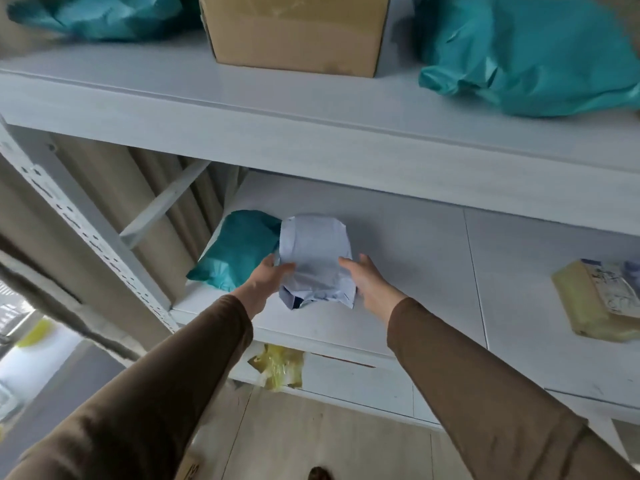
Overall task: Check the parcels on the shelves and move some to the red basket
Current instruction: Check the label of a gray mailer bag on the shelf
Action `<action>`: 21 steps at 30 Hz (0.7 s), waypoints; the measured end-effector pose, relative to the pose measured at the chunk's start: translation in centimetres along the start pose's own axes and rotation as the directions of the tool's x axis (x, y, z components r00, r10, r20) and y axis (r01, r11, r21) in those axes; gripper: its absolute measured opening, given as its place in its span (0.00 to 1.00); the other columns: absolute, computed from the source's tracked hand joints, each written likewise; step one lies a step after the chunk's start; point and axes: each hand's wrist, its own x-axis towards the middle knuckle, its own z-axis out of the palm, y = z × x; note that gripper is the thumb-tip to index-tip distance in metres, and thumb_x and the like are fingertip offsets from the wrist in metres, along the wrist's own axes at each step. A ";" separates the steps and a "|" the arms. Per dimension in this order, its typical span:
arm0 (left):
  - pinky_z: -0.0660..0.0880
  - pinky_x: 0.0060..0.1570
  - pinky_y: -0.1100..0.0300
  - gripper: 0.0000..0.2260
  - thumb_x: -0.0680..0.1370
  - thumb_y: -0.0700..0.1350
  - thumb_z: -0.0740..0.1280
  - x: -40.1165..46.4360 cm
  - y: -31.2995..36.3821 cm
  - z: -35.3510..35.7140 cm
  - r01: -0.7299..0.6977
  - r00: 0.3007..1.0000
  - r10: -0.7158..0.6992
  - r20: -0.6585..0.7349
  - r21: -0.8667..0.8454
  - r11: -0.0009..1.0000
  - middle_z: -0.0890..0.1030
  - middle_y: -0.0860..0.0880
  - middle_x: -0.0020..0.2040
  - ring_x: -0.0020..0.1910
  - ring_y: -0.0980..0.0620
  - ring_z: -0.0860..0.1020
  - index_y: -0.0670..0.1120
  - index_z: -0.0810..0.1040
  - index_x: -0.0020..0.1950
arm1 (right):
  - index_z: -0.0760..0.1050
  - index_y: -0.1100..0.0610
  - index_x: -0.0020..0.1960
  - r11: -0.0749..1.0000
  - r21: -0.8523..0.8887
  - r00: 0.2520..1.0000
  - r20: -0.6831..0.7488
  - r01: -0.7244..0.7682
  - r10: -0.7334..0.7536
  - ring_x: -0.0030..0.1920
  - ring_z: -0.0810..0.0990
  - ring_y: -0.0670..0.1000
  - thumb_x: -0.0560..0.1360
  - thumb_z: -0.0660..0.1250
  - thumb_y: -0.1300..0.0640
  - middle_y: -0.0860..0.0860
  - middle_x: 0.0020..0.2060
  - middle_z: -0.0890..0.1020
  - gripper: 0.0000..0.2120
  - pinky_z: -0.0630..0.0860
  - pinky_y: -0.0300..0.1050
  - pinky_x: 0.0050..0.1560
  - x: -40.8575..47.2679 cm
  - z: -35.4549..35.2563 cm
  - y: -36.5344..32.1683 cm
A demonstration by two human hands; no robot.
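A white plastic parcel [313,258] lies on the middle shelf [415,271] of a white rack. My left hand [265,280] touches its left side with the fingers curled onto it. My right hand [367,280] presses against its right side. Both hands hold the parcel between them. A teal parcel [237,249] lies right beside it on the left, touching it. The red basket is not in view.
A yellowish parcel [599,299] with a label lies at the right of the same shelf. On the upper shelf stand a cardboard box [294,32] and two teal bags [526,53], [100,15]. A yellow parcel [278,367] shows on the shelf below. Beige curtains hang at the left.
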 end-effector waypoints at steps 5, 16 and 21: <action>0.74 0.43 0.59 0.16 0.80 0.55 0.70 -0.1 -0.5 -2.5 0.160 0.976 -0.157 0.150 -0.010 0.987 0.77 0.44 0.55 0.43 0.49 0.75 0.45 0.75 0.59 | 0.75 0.51 0.68 0.994 0.025 0.994 0.038 -0.106 0.105 0.62 0.81 0.52 0.64 0.78 0.33 0.48 0.60 0.83 0.39 0.74 0.51 0.69 -2.3 1.3 1.2; 0.67 0.20 0.66 0.21 0.76 0.61 0.72 -6.6 -3.1 -10.9 0.353 0.794 -0.217 0.567 -0.140 0.925 0.81 0.47 0.43 0.34 0.52 0.74 0.44 0.81 0.56 | 0.80 0.58 0.57 0.991 -0.057 0.983 -0.135 0.121 -0.128 0.56 0.82 0.56 0.80 0.70 0.55 0.56 0.55 0.84 0.08 0.75 0.44 0.54 -13.4 7.1 1.1; 0.77 0.44 0.55 0.24 0.80 0.66 0.63 -9.0 -3.4 -13.4 0.303 0.735 -0.037 0.677 -0.278 0.912 0.86 0.48 0.56 0.45 0.47 0.83 0.54 0.80 0.68 | 0.83 0.48 0.55 0.895 -0.292 0.923 -0.083 0.337 -0.375 0.52 0.86 0.50 0.69 0.71 0.38 0.51 0.51 0.87 0.19 0.80 0.50 0.55 -19.7 10.8 -3.7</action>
